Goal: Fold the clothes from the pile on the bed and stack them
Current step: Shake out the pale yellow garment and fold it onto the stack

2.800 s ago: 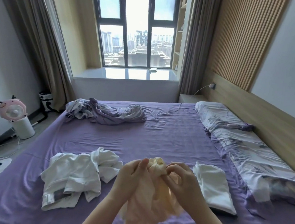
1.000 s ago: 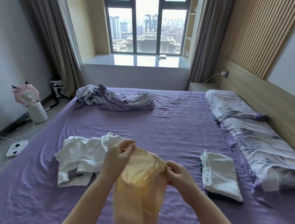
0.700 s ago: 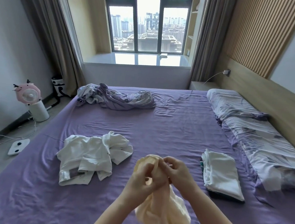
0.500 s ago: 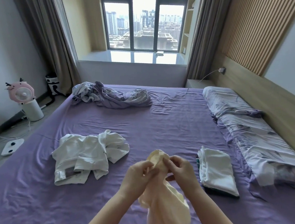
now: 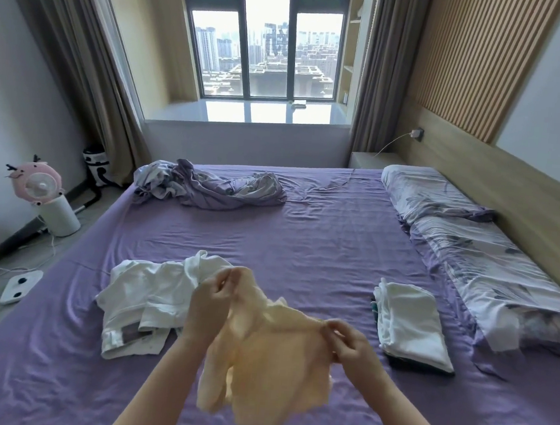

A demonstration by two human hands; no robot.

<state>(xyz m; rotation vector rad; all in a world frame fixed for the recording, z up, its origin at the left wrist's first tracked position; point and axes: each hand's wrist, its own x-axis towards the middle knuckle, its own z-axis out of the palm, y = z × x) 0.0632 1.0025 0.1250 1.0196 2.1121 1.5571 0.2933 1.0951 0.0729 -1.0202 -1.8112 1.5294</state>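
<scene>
Head view: a thin, crumpled cream garment (image 5: 271, 352) is pinched at its top edge by the left hand (image 5: 213, 294) and right hand (image 5: 350, 340), above the bed (image 5: 320, 242).

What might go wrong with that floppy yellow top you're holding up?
1. The pale yellow garment hangs in the air, pinched only at its top edge by the left hand and right hand; it may slip or bunch up.
2. The crumpled white clothes lie just beside it, so its hem might drag them.
3. A careless placement may topple the folded stack.
</scene>
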